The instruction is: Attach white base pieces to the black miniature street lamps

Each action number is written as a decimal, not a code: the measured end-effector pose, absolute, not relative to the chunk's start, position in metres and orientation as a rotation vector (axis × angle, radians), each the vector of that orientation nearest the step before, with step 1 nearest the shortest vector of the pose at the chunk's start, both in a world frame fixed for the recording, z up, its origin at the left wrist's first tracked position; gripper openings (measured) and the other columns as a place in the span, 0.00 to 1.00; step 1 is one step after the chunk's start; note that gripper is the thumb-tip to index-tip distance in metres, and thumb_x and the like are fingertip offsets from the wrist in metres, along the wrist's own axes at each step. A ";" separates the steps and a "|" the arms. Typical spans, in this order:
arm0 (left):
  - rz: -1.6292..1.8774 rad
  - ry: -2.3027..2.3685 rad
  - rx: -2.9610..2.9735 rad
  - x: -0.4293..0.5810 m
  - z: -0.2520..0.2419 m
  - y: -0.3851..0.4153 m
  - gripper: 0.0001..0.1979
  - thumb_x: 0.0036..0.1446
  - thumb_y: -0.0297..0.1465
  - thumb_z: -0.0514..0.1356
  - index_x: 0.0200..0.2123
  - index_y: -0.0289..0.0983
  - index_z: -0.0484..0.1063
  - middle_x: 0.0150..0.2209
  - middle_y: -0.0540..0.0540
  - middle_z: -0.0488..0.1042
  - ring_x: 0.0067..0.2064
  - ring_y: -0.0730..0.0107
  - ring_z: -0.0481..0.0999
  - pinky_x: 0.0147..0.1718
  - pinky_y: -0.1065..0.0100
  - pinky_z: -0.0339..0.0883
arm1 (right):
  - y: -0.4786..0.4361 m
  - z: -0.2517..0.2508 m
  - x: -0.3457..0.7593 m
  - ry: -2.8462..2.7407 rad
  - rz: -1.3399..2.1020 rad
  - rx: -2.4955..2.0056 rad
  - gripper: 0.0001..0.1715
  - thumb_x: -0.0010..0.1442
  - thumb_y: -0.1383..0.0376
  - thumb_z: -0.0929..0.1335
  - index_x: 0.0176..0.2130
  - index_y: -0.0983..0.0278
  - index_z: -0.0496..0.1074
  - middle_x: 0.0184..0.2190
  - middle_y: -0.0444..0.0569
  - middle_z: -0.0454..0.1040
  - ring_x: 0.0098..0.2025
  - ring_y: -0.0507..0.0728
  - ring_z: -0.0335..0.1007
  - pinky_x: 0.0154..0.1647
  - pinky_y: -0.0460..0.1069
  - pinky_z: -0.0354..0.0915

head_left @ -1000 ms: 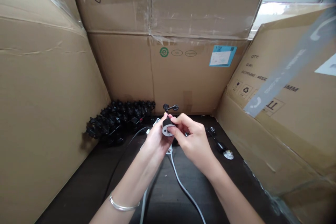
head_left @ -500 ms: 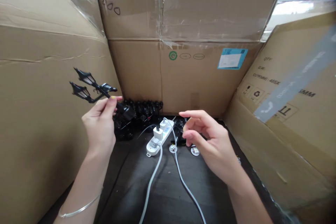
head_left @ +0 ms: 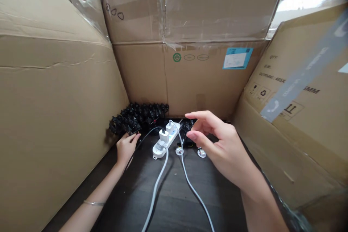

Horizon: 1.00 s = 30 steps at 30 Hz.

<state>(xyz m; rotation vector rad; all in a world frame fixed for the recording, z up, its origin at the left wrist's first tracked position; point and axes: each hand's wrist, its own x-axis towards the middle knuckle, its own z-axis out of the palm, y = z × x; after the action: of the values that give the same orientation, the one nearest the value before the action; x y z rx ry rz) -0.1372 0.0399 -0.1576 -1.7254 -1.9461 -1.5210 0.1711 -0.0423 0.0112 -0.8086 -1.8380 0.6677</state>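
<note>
- Left hand (head_left: 125, 146), left of centre, has its fingertips at the near edge of the heap of small black plastic lamps (head_left: 140, 116); whether it grips one cannot be told.
- Right hand (head_left: 219, 146), right of centre, hovers empty, fingers loosely curled and apart.
- White plastic power strip (head_left: 163, 144) lies between them.

Cardboard boxes (head_left: 206, 87) L, R, rear — dark tabletop (head_left: 174, 203)
</note>
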 end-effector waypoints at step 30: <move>-1.442 -2.081 -1.875 -0.128 -0.175 0.045 0.17 0.54 0.39 0.55 0.38 0.33 0.75 0.40 0.40 0.77 0.37 0.63 0.77 0.38 0.68 0.70 | -0.046 0.011 0.167 -1.936 0.581 -0.865 0.11 0.61 0.59 0.65 0.44 0.59 0.68 0.24 0.40 0.67 0.26 0.49 0.62 0.26 0.44 0.60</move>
<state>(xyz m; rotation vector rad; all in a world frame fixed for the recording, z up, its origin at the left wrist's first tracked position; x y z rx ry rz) -0.1277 0.0453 -0.1746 -1.8748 -2.0811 -1.4418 0.1672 -0.0459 0.0109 -0.8654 -1.9360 0.5806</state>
